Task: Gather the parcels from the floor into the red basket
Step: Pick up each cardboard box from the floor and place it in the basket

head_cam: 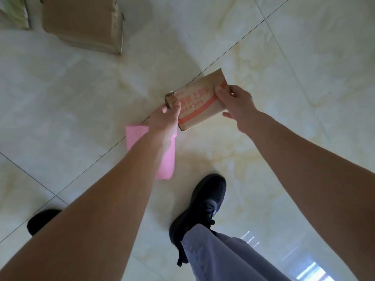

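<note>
Head view: left hand and right hand grip a brown parcel above the floor, pink parcel lying near.

We see open tiled floor to the right and ahead of our hands, with nothing lying on it. To the upper left, a large cardboard box and a pale package beside it block the way. Below our left hand a pink mailer lies flat; black shoes stand nearer us.
</note>
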